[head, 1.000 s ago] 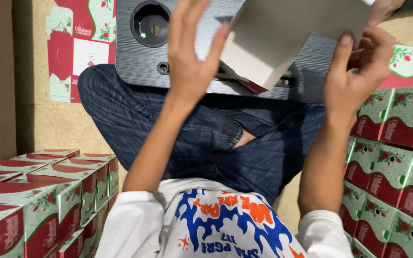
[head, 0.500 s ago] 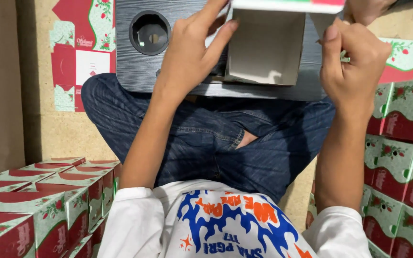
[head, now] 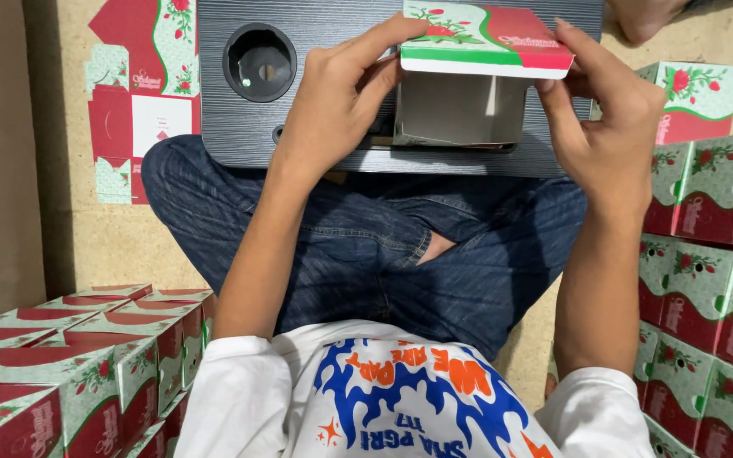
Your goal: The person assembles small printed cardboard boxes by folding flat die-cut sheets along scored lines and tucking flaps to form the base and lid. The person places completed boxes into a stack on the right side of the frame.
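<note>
I sit cross-legged in blue jeans with a dark grey speaker box (head: 316, 127) lying across my knees. Over it both hands hold a small folded carton (head: 477, 80), red, green and white with a rose print, its open side showing a plain grey inside. My left hand (head: 337, 93) grips the carton's left edge with fingers on its top flap. On the right edge and top corner sits my right hand (head: 608, 127).
Stacks of finished red-and-green cartons stand at the lower left (head: 69, 365) and along the right (head: 706, 280). A flat unfolded carton blank (head: 142, 93) lies on the floor at the upper left. Another carton (head: 689, 102) rests at the upper right.
The flat grey card I was bending a second ago has been folded into a box shape. Its printed top now faces up, and both hands have lowered it onto the speaker box.
</note>
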